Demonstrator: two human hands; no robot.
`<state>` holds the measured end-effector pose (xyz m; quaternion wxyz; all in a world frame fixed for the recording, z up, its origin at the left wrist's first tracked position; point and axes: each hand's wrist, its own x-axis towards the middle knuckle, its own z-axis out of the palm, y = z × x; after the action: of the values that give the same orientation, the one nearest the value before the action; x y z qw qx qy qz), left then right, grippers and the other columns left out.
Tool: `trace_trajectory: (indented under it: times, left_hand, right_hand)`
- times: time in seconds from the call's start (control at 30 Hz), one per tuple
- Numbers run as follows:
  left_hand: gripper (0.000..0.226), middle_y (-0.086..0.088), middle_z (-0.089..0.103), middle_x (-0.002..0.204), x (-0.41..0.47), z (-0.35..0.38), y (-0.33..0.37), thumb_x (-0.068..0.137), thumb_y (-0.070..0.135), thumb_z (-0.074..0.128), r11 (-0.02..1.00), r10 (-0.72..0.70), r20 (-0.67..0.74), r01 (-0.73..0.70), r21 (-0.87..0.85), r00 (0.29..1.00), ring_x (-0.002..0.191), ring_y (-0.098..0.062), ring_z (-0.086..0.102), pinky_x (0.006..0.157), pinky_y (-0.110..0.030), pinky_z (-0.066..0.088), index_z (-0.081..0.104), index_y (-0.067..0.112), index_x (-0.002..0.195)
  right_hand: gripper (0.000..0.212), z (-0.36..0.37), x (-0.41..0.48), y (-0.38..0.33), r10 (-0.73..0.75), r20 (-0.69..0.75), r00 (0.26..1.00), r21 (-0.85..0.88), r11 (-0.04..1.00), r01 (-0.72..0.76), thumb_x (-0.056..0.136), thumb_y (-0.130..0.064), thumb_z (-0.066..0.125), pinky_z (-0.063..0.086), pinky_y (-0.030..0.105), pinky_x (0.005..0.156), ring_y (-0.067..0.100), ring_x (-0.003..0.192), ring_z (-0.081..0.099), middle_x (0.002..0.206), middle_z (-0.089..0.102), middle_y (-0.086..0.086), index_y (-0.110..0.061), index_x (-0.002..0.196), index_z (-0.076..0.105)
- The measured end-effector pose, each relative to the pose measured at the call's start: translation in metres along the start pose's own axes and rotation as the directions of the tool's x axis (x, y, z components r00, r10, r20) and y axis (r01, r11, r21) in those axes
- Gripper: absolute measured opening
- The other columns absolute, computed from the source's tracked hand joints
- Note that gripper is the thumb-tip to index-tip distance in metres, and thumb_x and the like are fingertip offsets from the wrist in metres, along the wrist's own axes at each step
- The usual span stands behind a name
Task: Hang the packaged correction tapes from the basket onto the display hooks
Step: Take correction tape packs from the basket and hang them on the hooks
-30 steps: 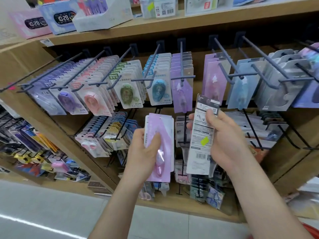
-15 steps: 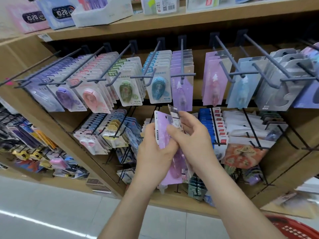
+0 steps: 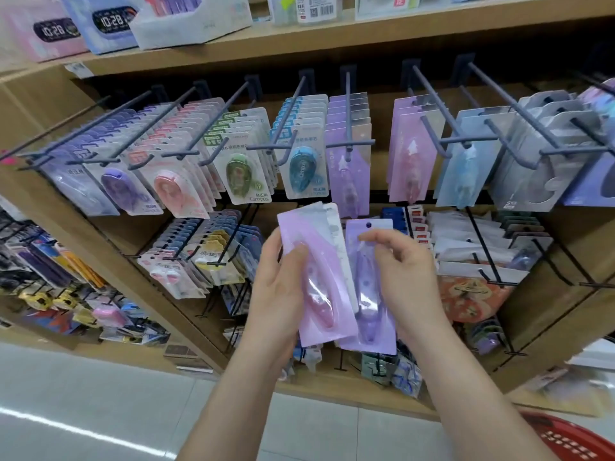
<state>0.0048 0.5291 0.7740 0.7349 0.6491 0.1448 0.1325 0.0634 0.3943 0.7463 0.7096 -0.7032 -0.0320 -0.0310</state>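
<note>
At centre frame, a person's left hand (image 3: 276, 294) grips a fanned stack of pink packs (image 3: 316, 257), thumb pressed across the front. Just beside it, the right hand (image 3: 409, 277) pinches a purple pack (image 3: 367, 314) upright, below the stocked hooks (image 3: 347, 104). A red basket (image 3: 572, 440) sits at lower right.

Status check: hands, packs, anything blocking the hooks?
Left hand grips pink pack stack. Right hand holds purple pack, not yet hung. Purple-row hook above, nothing in between.
</note>
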Motion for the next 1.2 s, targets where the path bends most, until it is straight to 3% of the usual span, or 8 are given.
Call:
trace_trajectory:
  times: [0.1,0.2,0.37,0.57,0.77,0.97,1.1,1.2]
  left_hand:
    - [0.024,0.000,0.073,0.103,-0.004,0.007,-0.001,0.104,0.025,0.044,0.998,-0.040,0.040,0.038,0.049,0.998,0.086,-0.014,0.068,0.071,-0.028,0.053,0.064,0.025,0.117]
    - [0.020,-0.006,0.073,0.098,-0.002,0.008,-0.002,0.101,0.029,0.052,0.996,0.002,0.030,-0.004,0.086,1.000,0.076,-0.019,0.066,0.067,-0.035,0.052,0.068,0.022,0.113]
    - [0.026,0.000,0.076,0.092,0.000,0.004,0.002,0.083,0.020,0.078,0.988,0.076,0.034,-0.080,0.134,0.997,0.084,-0.023,0.074,0.073,-0.040,0.060,0.069,0.033,0.104]
    - [0.024,-0.007,0.077,0.084,0.000,-0.003,0.005,0.090,0.016,0.069,0.995,0.045,0.024,-0.047,0.084,0.999,0.076,-0.022,0.074,0.064,-0.031,0.059,0.065,0.027,0.111]
    - [0.024,0.002,0.074,0.075,0.008,-0.012,0.010,0.094,0.003,0.059,0.996,-0.051,-0.032,0.048,-0.071,0.998,0.066,-0.016,0.070,0.056,-0.032,0.056,0.049,0.008,0.115]
    - [0.032,0.006,0.071,0.081,0.021,-0.017,0.022,0.090,-0.002,0.060,0.980,0.118,-0.055,-0.108,0.166,0.991,0.069,-0.013,0.066,0.061,-0.029,0.053,0.055,0.025,0.106]
    - [0.017,-0.006,0.074,0.100,0.024,-0.007,0.030,0.095,0.022,0.063,0.981,0.106,0.106,-0.121,0.149,0.989,0.086,-0.023,0.071,0.074,-0.038,0.058,0.061,0.024,0.111]
    - [0.017,-0.014,0.073,0.104,0.022,0.013,0.031,0.096,0.019,0.061,0.985,0.089,0.214,-0.117,0.124,0.973,0.089,-0.027,0.070,0.078,-0.042,0.056,0.062,0.014,0.113]
  right_hand:
    - [0.022,0.008,-0.002,0.001,0.060,0.123,0.991,0.128,0.989,-0.076,0.095,-0.022,0.057,0.052,0.033,0.083,0.033,0.088,0.067,0.093,0.074,0.011,-0.011,0.093,0.076]
    - [0.049,0.008,-0.003,0.002,0.117,0.216,0.969,0.131,0.980,-0.147,0.077,-0.051,0.075,0.050,0.046,0.101,0.021,0.109,0.068,0.112,0.074,0.001,-0.016,0.112,0.074]
    - [0.025,0.004,-0.005,0.004,0.136,0.211,0.968,0.117,0.980,-0.164,0.086,-0.021,0.076,0.057,0.044,0.093,0.018,0.099,0.072,0.108,0.075,-0.002,-0.018,0.110,0.073]
    - [0.015,-0.001,-0.002,0.002,0.118,0.259,0.959,0.165,0.972,-0.165,0.079,-0.018,0.079,0.060,0.045,0.082,0.026,0.091,0.074,0.104,0.075,0.002,-0.027,0.089,0.073]
    - [0.012,-0.009,0.001,-0.005,0.077,0.264,0.961,0.113,0.987,-0.110,0.083,-0.010,0.076,0.062,0.041,0.072,0.022,0.087,0.074,0.102,0.076,0.003,-0.014,0.092,0.068]
    - [0.019,-0.018,0.002,-0.003,-0.044,0.140,0.989,-0.074,0.996,0.054,0.085,-0.017,0.076,0.058,0.052,0.080,0.016,0.093,0.070,0.096,0.073,-0.010,-0.031,0.080,0.065]
    - [0.017,-0.040,0.007,-0.004,-0.065,0.047,0.997,-0.075,0.995,0.069,0.085,-0.017,0.076,0.058,0.054,0.079,0.021,0.094,0.070,0.094,0.074,-0.008,-0.030,0.080,0.065]
    - [0.014,-0.057,0.007,-0.008,-0.116,-0.010,0.993,-0.070,0.991,0.115,0.085,-0.014,0.076,0.058,0.050,0.079,0.021,0.093,0.070,0.092,0.073,-0.010,-0.024,0.083,0.065]
